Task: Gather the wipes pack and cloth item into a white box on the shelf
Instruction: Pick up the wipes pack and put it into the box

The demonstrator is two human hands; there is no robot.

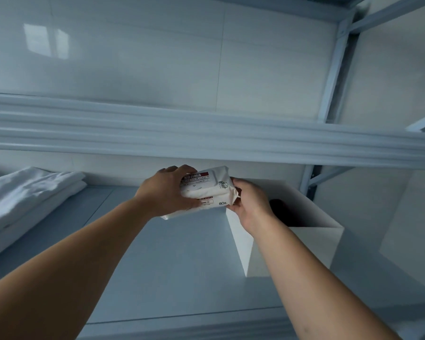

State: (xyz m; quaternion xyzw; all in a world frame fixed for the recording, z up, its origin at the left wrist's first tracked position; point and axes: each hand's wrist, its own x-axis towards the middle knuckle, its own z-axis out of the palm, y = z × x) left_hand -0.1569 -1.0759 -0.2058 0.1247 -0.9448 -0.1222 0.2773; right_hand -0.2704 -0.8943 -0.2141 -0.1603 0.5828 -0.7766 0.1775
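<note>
A white wipes pack [207, 186] with a red label, two packs stacked, is held above the shelf between both hands. My left hand [166, 191] grips its left end from above. My right hand [249, 203] holds its right end, just over the left rim of the open white box [292, 246]. The box stands on the shelf at the right, with something dark inside. A folded white cloth [27, 192] lies on the shelf at the far left.
The grey shelf board [169, 266] stretches between cloth and box. The upper shelf's front beam [206, 133] runs across just above my hands. A shelf upright [331, 77] rises at the right, behind the box.
</note>
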